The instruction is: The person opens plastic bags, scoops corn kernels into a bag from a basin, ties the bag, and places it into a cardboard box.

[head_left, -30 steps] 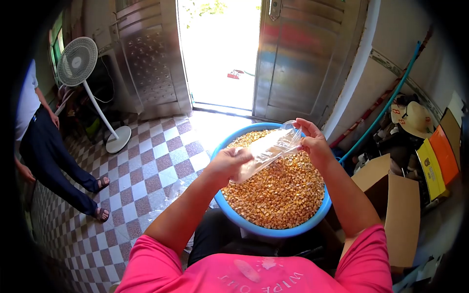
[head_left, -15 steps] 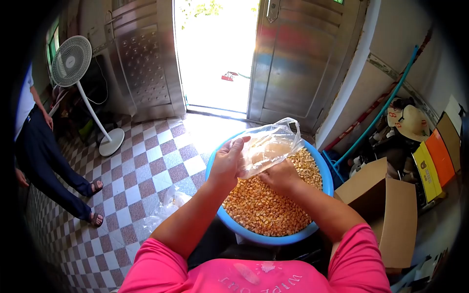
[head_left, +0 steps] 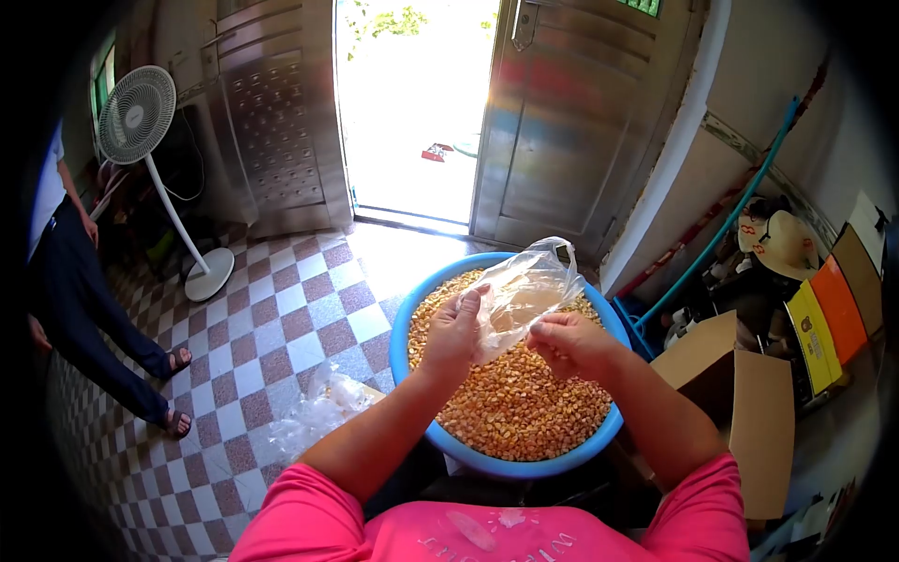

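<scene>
left hand [head_left: 453, 328]: clamped on clear plastic bag [head_left: 529, 298] | bag: right of and beyond that grip, long axis slanting away-right; left nearer | right hand [head_left: 569, 345]: fingertips bunched at bag's near-right edge, can't tell if gripping | corn kernels [head_left: 524, 407]: below 2 hands

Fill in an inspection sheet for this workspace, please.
Surface: checkered floor; what supports the blue basin is hidden.
Job's things: basin of corn kernels; clear plastic bag above them.
Clutter: crumpled plastic left of the basin; open cardboard box and straw hat at picture right.
Hands: left hand grips the bag; right hand at its edge, hold unclear.
Cables: thin pale cord beside the fan.
Surroundings: metal doors, bright opening between; another person stands at picture left.
</scene>
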Demonstrator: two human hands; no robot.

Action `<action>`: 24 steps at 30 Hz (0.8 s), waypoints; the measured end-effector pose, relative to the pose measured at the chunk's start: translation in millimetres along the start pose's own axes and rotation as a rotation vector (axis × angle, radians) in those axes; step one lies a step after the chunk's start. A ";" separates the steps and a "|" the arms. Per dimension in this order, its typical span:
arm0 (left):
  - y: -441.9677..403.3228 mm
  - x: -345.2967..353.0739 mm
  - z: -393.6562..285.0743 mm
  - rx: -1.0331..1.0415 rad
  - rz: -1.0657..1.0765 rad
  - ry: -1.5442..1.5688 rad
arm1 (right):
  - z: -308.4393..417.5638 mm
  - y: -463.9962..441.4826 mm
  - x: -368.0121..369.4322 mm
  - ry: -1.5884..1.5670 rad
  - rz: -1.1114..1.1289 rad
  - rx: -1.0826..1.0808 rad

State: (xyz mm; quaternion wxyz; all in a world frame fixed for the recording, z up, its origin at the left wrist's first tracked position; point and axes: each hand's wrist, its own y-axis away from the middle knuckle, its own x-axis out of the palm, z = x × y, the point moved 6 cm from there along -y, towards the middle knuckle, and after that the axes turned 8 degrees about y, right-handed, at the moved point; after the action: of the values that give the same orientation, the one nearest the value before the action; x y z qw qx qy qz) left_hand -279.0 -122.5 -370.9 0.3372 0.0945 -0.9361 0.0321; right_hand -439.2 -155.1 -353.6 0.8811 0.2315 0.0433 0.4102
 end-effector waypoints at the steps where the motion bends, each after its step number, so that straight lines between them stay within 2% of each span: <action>1: 1.3 1.4 2.3 -0.029 -0.022 0.012 | 6.9 4.1 3.9 -0.051 0.008 0.020; 5: -6.3 0.8 20.4 0.116 -0.051 0.119 | 15.1 -13.0 -2.0 -0.247 0.055 -0.041; 6: -0.2 5.0 20.8 0.060 -0.003 0.127 | 16.7 -25.8 0.9 -0.248 0.055 -0.040; 8: 6.3 5.1 21.9 0.004 0.052 0.129 | 7.7 -53.4 -7.9 -0.255 -0.206 0.107; 10: 10.3 7.4 27.5 -0.089 0.245 0.244 | 7.7 -74.9 -14.1 -0.186 -0.243 0.048; 11: 12.7 15.5 25.1 -0.057 0.083 0.261 | 15.1 -80.8 -11.0 -0.201 -0.364 -0.013; 12: 11.5 12.3 26.7 -0.057 0.082 0.261 | 19.8 -82.3 -11.8 -0.215 -0.484 -0.074; 13: 10.8 7.4 28.9 -0.077 0.067 0.286 | 25.5 -82.3 -11.7 -0.009 -0.393 -0.167; 14: 11.3 3.6 30.4 -0.097 0.053 0.313 | 21.7 -82.5 -13.6 -0.010 -0.392 -0.163; 16: 17.6 2.6 23.3 -0.106 0.040 0.271 | 24.9 -76.3 -15.0 0.409 -0.442 -0.350; 17: 18.8 4.3 19.9 -0.109 0.032 0.231 | 29.7 -70.9 -20.5 0.735 -0.512 -0.558; 20: 15.9 1.8 21.9 -0.113 -0.004 0.245 | 23.8 -37.4 -35.2 0.684 -0.642 -0.647; 21: 16.1 0.8 21.3 -0.112 -0.011 0.248 | 18.5 -22.8 -35.7 0.597 -0.633 -0.520; 23: 14.7 -2.1 22.5 -0.114 -0.020 0.270 | 1.0 3.3 -26.0 0.829 -0.639 -0.535; 24: 14.3 -3.2 23.3 -0.115 -0.030 0.288 | -3.7 14.8 -8.9 1.035 -0.588 -0.616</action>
State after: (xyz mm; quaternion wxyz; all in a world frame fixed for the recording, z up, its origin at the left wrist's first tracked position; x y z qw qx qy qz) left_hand -294.0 -110.8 -390.9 0.4733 0.0834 -0.8768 -0.0133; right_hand -456.5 -152.2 -351.3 0.8477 -0.2784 0.4025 0.2049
